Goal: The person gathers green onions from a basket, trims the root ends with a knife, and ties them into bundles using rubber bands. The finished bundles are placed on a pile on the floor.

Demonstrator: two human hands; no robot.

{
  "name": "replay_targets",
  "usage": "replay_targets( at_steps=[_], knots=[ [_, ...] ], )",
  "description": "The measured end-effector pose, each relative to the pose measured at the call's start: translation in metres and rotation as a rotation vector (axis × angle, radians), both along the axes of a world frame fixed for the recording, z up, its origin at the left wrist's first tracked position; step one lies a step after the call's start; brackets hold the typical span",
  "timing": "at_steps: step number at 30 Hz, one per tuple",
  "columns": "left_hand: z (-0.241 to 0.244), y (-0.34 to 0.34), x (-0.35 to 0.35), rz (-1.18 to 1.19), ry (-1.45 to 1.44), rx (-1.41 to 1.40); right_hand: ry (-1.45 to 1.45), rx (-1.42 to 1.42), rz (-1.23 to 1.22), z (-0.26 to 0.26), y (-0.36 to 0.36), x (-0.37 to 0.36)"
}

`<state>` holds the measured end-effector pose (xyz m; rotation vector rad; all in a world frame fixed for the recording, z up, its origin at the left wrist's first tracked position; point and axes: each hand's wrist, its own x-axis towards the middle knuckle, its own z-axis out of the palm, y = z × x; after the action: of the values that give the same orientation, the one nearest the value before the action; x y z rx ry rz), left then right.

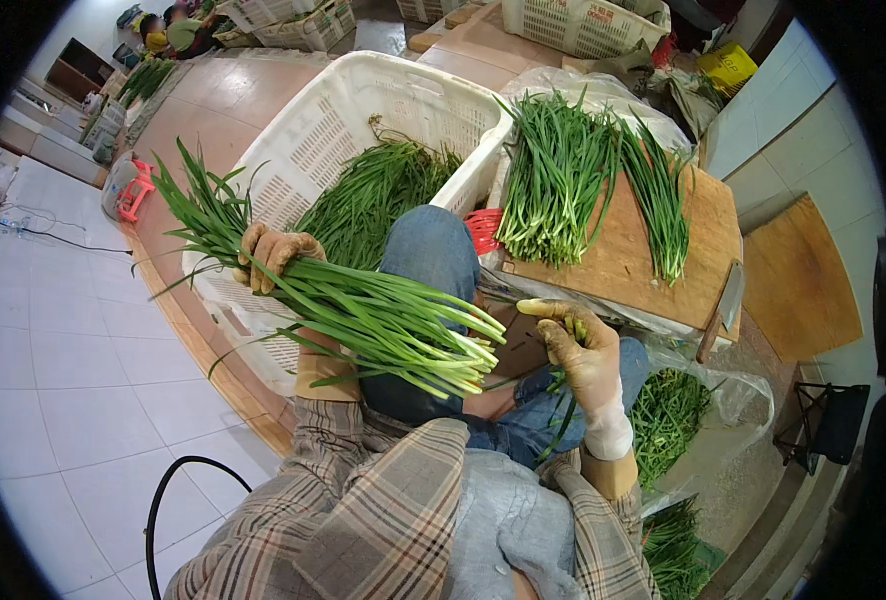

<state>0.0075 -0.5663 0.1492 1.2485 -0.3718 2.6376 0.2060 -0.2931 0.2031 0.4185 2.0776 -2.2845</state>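
My left hand point(281, 251), in a soiled glove, grips a thick bunch of garlic chives point(383, 307) around its leafy part. The pale stem ends point right, over my lap. To the right of those ends is my right hand point(581, 345), in a stained glove with a white band at the wrist. Its fingers are curled around a few loose chive leaves point(563, 431), which hang below the palm. Beyond my knee, a large pile of chives point(555, 180) and a smaller bunch point(660, 202) lie on a wooden board point(615, 259).
A white plastic crate point(304, 142) with chives point(383, 195) stands ahead-left. A cleaver point(724, 304) lies on the board's right edge. Red ties point(484, 229) hang beside the board. Plastic with chive scraps point(668, 420) lies right, near a folding stool point(825, 420). People point(180, 34) sit far left.
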Motion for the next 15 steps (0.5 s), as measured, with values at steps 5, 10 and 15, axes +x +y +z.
replay_targets(
  at_steps=[5, 10, 15],
  knots=[
    [-0.001, 0.007, -0.003, -0.036, -0.009, 0.014, 0.146, 0.187, 0.09, -0.018, -0.026, -0.016],
    [-0.009, 0.007, 0.0, -0.076, -0.558, -0.153, 0.043, 0.056, -0.104, -0.034, -0.034, -0.027],
    [-0.043, -0.011, -0.006, 0.105, -0.867, -0.692, 0.08, -0.066, -0.258, -0.04, -0.014, -0.024]
  ],
)
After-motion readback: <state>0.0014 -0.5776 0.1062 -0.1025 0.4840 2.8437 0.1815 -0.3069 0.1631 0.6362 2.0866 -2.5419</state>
